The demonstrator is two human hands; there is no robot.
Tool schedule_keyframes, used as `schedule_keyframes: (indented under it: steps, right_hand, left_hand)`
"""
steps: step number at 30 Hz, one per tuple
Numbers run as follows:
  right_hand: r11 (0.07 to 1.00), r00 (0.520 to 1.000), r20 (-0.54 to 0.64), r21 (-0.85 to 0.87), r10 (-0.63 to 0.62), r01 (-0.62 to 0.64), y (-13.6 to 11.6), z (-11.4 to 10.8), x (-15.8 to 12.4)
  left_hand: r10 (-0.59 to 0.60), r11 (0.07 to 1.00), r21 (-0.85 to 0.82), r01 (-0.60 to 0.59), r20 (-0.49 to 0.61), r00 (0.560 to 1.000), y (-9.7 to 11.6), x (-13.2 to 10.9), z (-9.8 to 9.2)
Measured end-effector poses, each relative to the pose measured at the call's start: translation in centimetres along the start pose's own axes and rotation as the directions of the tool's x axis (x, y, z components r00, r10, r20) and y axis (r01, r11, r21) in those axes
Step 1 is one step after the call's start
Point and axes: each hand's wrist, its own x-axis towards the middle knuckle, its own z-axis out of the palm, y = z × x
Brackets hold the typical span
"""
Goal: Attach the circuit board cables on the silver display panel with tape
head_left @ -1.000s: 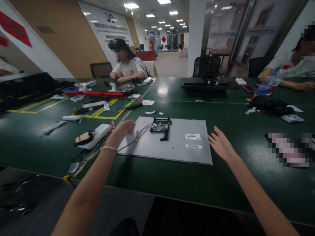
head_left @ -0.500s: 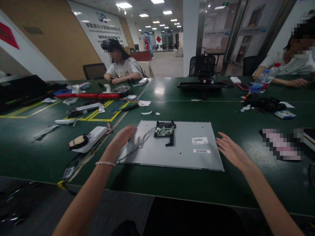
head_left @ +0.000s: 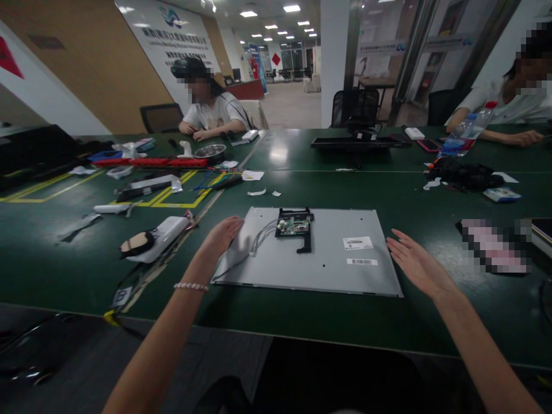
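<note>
A grey metal display panel (head_left: 319, 261) lies flat, back side up, on the green table (head_left: 302, 322). A small green circuit board (head_left: 294, 224) with a black bracket sits on its upper middle, and thin grey wires (head_left: 259, 238) run from it toward the left edge. My left hand (head_left: 223, 234) is at the panel's left edge, fingers together and lightly curved, holding nothing. My right hand (head_left: 416, 264) hovers just off the panel's right edge, fingers stretched out and empty. Two white barcode labels (head_left: 357, 243) are stuck on the panel's right part.
A white handheld device (head_left: 150, 241) lies left of the panel, among tools, cables and yellow floor-tape lines. One person (head_left: 207, 109) sits across at the left, another person (head_left: 513, 109) at the far right. A black monitor (head_left: 357, 144), water bottle (head_left: 468, 133) and black cables (head_left: 463, 175) lie beyond.
The view has shifted slightly, and both hands have stayed beside the panel's left and right edges. The right hand has drifted a little right and down; the panel itself has not moved on the table.
</note>
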Motion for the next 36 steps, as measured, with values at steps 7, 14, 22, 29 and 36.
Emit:
schedule_keyframes:
  steps: [7, 14, 22, 29, 36]
  right_hand:
    - [0.999, 0.999, -0.035, -0.023, -0.041, 0.040, 0.3, -0.9, 0.0]
    - [0.997, 0.994, -0.072, -0.012, -0.077, 0.076, 0.4, -2.0, 0.0]
    - [0.991, 0.988, -0.114, -0.085, -0.108, 0.098, -0.9, -3.4, -0.7]
    - [0.968, 0.963, -0.210, -0.220, -0.166, 0.119, -1.6, -4.1, -0.3]
    - [0.785, 0.937, -0.178, -0.604, -0.299, 0.136, -1.9, -4.3, -0.4]
  left_hand:
    - [0.032, 0.999, 0.029, -0.033, 0.042, 0.999, -0.3, -1.3, 1.1]
    - [0.006, 0.999, 0.052, -0.009, 0.047, 0.999, -0.2, -2.9, 2.8]
    - [0.127, 0.969, 0.202, -0.142, 0.086, 0.988, -2.1, -4.6, 4.4]
    - [0.192, 0.919, 0.325, -0.225, 0.129, 0.973, -4.1, -7.0, 6.8]
    - [0.445, 0.500, 0.648, -0.575, 0.377, 0.812, -6.6, -7.4, 7.7]
